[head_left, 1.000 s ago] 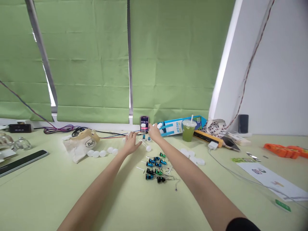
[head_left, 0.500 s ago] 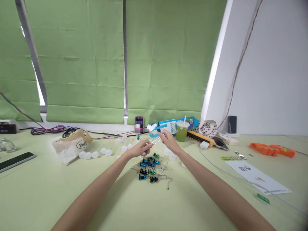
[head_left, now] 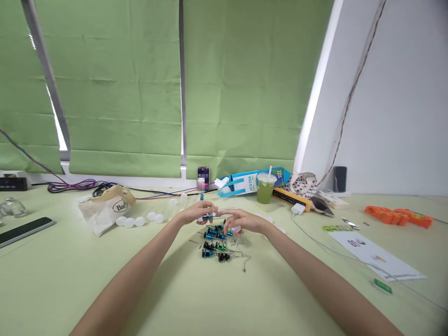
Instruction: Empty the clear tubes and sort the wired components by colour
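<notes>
My left hand [head_left: 199, 212] is closed above the far side of the small metal parts. It appears to grip a clear tube with a white end, mostly covered by the fingers. A blue metal piece [head_left: 207, 217] with a thin rod shows at those fingers; I cannot tell whether it is inside the tube. My right hand [head_left: 245, 221] stretches its index finger to the left fingertips. Its other fingers are curled around a white round cap [head_left: 236, 229]. Below both hands lie several blue, green and black knobbed metal parts [head_left: 220, 245] with thin bent rods.
White caps [head_left: 140, 221] lie beside a cloth pouch [head_left: 107, 209] on the left. Behind my hands are a blue-and-white bag [head_left: 241, 183] and a cup of green drink [head_left: 265, 189]. A white cable crosses the right, by a paper sheet [head_left: 374, 254] and an orange object [head_left: 399, 216].
My hands have come closer together, the right one moving lower. The clear tube that stretched between them is now mostly hidden. A blue metal piece and a white cap now show at the fingers.
</notes>
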`<state>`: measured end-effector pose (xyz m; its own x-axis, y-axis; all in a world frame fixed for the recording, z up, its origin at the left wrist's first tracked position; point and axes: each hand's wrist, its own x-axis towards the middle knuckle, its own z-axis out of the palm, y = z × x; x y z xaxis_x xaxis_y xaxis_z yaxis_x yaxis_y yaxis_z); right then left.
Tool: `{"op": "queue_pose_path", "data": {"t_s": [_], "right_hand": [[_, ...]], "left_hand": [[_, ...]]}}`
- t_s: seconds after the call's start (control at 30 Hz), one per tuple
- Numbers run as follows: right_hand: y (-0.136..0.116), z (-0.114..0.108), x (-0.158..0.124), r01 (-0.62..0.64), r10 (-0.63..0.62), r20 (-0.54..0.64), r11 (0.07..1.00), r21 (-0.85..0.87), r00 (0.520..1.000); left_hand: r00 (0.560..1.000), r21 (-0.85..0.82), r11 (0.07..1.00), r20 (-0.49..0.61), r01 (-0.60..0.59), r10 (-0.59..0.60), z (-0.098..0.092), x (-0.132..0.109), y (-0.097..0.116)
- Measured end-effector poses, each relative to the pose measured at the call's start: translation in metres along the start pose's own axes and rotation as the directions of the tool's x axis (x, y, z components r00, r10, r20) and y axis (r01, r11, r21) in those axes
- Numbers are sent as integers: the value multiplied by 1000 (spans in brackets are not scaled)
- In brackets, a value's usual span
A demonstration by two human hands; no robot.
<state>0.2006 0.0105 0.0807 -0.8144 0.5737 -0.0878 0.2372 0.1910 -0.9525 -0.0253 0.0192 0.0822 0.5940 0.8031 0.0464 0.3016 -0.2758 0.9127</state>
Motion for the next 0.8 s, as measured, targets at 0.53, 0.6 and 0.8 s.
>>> {"op": "queue_pose_path", "data": {"t_s": [0.53,0.6,0.8], "right_hand": [[34,-16,3,-270,239,-343,962,-46,909],[24,-19,-3,-285,231,-326,950,-128,917],[1,-45,-20,-372,113,-525,828,-420,844]], "left_hand": [[938,526,835,-183,-161,296,-57,-18,-9],[941,585,796,-159,-152,298,-62,-23,-2],[881,592,803,-339,-73,330,-87,-36,-2]]}}
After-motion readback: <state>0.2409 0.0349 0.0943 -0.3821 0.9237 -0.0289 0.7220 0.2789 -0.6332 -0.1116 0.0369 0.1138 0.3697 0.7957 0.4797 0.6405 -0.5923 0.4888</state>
